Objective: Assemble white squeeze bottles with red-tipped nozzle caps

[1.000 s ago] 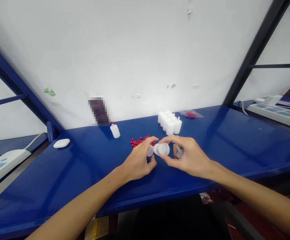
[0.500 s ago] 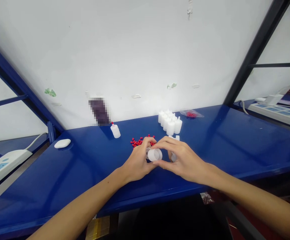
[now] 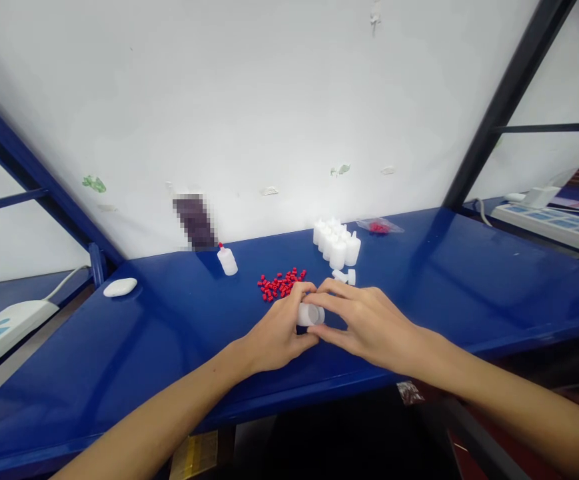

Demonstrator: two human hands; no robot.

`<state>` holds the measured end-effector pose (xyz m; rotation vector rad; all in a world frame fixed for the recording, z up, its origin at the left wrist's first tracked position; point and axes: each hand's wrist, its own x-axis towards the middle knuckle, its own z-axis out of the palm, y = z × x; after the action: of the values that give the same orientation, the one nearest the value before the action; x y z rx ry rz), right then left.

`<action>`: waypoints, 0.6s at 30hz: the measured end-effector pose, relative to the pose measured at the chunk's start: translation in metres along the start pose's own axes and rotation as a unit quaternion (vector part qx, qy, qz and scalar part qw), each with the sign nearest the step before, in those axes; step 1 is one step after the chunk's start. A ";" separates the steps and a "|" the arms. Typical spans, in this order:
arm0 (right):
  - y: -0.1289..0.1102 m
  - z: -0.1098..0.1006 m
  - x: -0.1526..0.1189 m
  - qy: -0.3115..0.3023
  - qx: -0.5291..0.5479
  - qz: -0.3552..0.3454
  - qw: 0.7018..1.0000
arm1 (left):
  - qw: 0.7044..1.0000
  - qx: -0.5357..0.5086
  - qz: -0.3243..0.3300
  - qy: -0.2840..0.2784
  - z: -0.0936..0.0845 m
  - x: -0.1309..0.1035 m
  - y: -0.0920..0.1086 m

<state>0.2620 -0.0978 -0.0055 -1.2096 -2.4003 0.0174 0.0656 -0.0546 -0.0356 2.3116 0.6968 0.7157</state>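
Note:
My left hand (image 3: 282, 327) is wrapped around a small white plastic bottle (image 3: 310, 315), which lies tilted with its round end facing right. At that end, the thumb and fingers of my right hand (image 3: 362, 319) close on the rim. The bottle's other end is hidden inside my left hand. Just beyond my fingers is a loose pile of small red caps (image 3: 275, 288). Some small white plastic pieces (image 3: 351, 277) lie on the table behind my right hand.
White bottles (image 3: 338, 253) stand grouped near the wall, beside a clear bag of red caps (image 3: 379, 228). One red-tipped bottle (image 3: 228, 262) stands apart to the left, before a blurred dark rectangle (image 3: 196, 222). A white oval object (image 3: 120, 287) lies on the blue table (image 3: 179, 333).
Both hands have closed in around the bottle, covering more of it. The small white pieces and more of the red caps have come into view. The camera has shifted slightly.

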 end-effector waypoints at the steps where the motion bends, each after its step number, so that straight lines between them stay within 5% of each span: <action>1: 0.000 0.001 0.000 -0.005 -0.013 0.008 1.000 | 1.000 -0.008 -0.001 -0.004 -0.001 0.000 0.000; 18: 0.009 0.011 0.006 0.057 0.116 0.013 0.992 | 0.984 -0.172 -0.048 -0.013 0.000 0.006 0.002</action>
<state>0.2616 -0.0852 -0.0150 -1.1041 -2.2131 0.2244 0.0710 -0.0521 -0.0322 1.9573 0.6143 0.7000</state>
